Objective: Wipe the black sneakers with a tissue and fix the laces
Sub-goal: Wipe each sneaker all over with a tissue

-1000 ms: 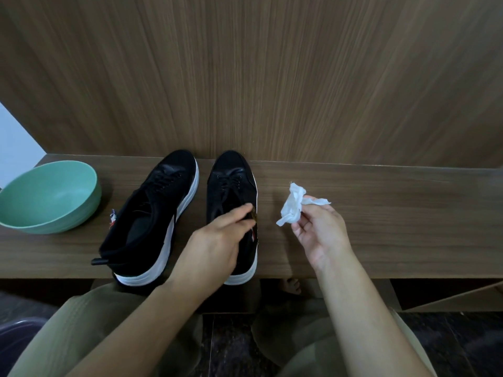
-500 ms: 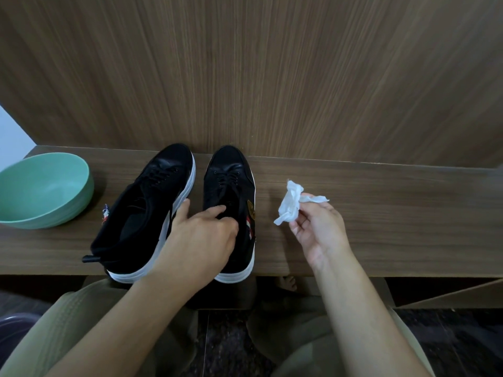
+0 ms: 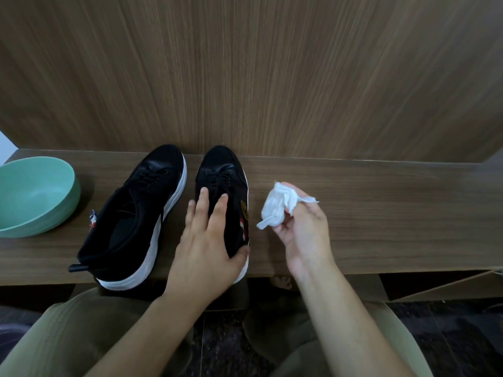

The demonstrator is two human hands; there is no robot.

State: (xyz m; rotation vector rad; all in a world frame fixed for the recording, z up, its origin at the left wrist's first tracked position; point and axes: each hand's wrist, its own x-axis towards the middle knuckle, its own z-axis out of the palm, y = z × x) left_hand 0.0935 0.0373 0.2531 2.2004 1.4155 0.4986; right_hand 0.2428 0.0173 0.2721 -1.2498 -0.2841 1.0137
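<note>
Two black sneakers with white soles stand side by side on a wooden shelf (image 3: 381,213), toes toward the back wall. The left sneaker (image 3: 136,216) leans on its side with its opening showing. My left hand (image 3: 209,240) lies spread over the rear half of the right sneaker (image 3: 220,170), fingers reaching the laces and thumb on its outer side by the red stripe. My right hand (image 3: 304,229) hovers just right of that sneaker, fingers closed on a crumpled white tissue (image 3: 277,205).
A mint-green bowl (image 3: 35,197) sits at the shelf's left end. A wood-grain wall (image 3: 272,77) rises right behind the shelf. My knees in olive trousers (image 3: 81,336) are below the shelf's front edge, over dark floor.
My left hand went from pinching at the right sneaker's side to lying flat and spread over its rear, thumb on the outer side. The right hand with the tissue stayed about where it was.
</note>
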